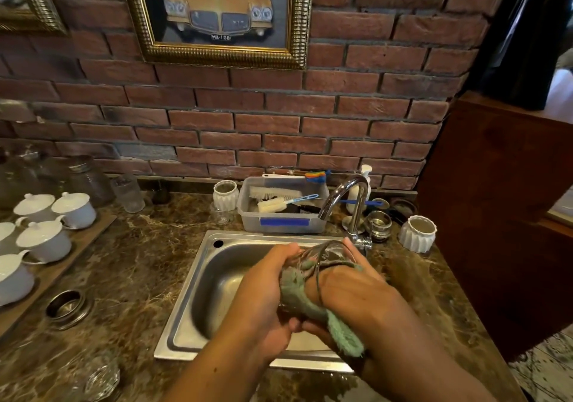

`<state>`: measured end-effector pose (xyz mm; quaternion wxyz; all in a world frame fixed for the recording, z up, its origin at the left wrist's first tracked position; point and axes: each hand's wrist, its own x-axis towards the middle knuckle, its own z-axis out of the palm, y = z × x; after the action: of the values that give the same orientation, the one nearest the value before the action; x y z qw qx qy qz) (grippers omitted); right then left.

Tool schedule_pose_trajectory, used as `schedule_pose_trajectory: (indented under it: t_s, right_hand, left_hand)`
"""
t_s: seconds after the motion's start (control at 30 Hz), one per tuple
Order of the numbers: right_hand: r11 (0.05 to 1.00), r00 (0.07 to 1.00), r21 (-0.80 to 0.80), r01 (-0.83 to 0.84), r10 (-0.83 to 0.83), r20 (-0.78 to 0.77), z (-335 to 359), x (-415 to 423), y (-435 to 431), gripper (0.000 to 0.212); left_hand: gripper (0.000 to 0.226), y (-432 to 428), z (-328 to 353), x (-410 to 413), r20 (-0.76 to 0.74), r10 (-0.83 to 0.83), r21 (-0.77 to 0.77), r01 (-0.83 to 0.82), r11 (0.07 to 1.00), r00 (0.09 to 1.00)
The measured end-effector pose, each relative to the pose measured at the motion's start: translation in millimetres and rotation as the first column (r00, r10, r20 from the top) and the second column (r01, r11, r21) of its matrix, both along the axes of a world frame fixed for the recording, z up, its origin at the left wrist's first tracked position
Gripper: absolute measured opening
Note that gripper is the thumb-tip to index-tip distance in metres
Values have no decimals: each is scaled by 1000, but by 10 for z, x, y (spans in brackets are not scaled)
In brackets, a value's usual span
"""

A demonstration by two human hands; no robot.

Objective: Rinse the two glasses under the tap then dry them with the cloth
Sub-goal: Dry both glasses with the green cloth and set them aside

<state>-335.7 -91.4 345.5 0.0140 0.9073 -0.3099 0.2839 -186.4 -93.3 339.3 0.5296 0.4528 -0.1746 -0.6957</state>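
Observation:
Over the steel sink [198, 280] I hold a clear glass [328, 254], tilted with its mouth toward the right. My left hand [263, 290] grips the glass from the left side. My right hand [350, 290] holds a green cloth [310, 305], and part of the cloth is pushed inside the glass while its tail hangs below my wrist. The chrome tap [342, 196] arches above the sink and no water runs from it. A second clear glass [99, 377] lies on the counter at the lower left.
A plastic tub [279, 224] with brushes stands behind the sink. White lidded cups [43, 240] sit on a wooden tray at the left. A metal ring [66, 305], jars [127, 192] and white ribbed pots [417, 234] stand on the marble counter. A brick wall rises behind.

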Motion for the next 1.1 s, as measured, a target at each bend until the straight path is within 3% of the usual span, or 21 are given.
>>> schedule_pose_trajectory:
  t_s: [0.03, 0.1, 0.17, 0.2, 0.23, 0.27, 0.3, 0.37, 0.43, 0.47, 0.53, 0.57, 0.63, 0.67, 0.7, 0.77, 0.83, 0.93, 1.03, 1.1]
  right_hand:
    - [998, 998, 55, 7, -10, 58, -13, 9, 25, 20]
    - [921, 920, 384, -68, -91, 381, -3, 60, 125, 24]
    - [616, 626, 680, -398, -359, 692, -43, 75, 181, 42]
    - [449, 485, 702, -553, -511, 709, -111, 70, 180, 53]
    - [329, 404, 686, -649, -615, 677, -147, 61, 166, 58]
    - [268, 410, 688, -674, -639, 651, -127, 37, 146, 55]
    - [265, 478, 723, -638, -601, 641, -72, 2, 117, 47]
    - [440, 662, 784, -438, -432, 613, 28, -114, 48, 34]
    - [619, 830, 734, -279, -229, 509, 154, -240, -27, 21]
    - [644, 897, 723, -250, -127, 423, 200, -296, -59, 16]
    - [575, 959, 776, -258, 56, 278, 280, -357, -98, 7]
    - [497, 952, 813, -304, 141, 270, 317, -361, -109, 3]
    - [297, 907, 861, -412, 222, 357, 361, -332, -138, 7]
    - [245, 898, 867, -434, 191, 395, 363, -305, -151, 3]
    - [264, 906, 867, -422, 109, 408, 342, -283, -177, 9]
    - [366, 907, 863, -348, -102, 409, 224, -243, -209, 26]
    - [503, 824, 814, -290, -301, 480, 63, -148, -184, 32]
    - [754, 679, 649, -105, -422, 600, -183, 59, -41, 18]
    - [836, 615, 549, 12, -439, 655, -343, 148, 59, 17]
    - [854, 610, 510, 107, -461, 645, -414, 133, 103, 23]
  left_hand:
    - [29, 3, -14, -23, 36, 44, -73, -42, 996, 998]
    - [29, 39, -65, -70, 275, 266, -435, -127, 892, 924]
    - [30, 31, -99, -28, 489, 550, -795, 87, 600, 677]
    - [29, 7, -115, 11, 523, 647, -847, 255, 466, 554]
    - [28, -15, -140, 40, 535, 710, -839, 385, 384, 457]
    - [28, -29, -165, 62, 553, 723, -813, 457, 361, 414]
    - [29, -26, -170, 67, 597, 682, -788, 467, 401, 422]
    - [30, 12, -159, 55, 685, 495, -718, 385, 579, 534]
    - [41, 31, -135, 43, 726, 201, -544, 370, 753, 658]
    - [50, 8, -129, 69, 711, 24, -442, 421, 792, 703]
    - [75, 0, -132, 120, 532, -372, -304, 582, 754, 760]
    - [86, 41, -141, 138, 426, -523, -274, 657, 703, 738]
    - [90, 129, -212, 175, 205, -659, -248, 689, 681, 724]
    - [85, 193, -258, 174, 45, -703, -246, 689, 681, 710]
    - [79, 245, -281, 156, -128, -722, -277, 674, 685, 680]
    - [79, 281, -290, 105, -268, -625, -258, 570, 780, 733]
    - [90, 246, -363, 63, -275, -514, -206, 472, 857, 813]
    - [87, 213, -460, 15, -297, -315, -137, 287, 948, 901]
    - [71, 244, -491, -22, -244, -222, -100, 203, 974, 944]
    - [74, 269, -494, -52, -254, -210, -82, 196, 977, 944]
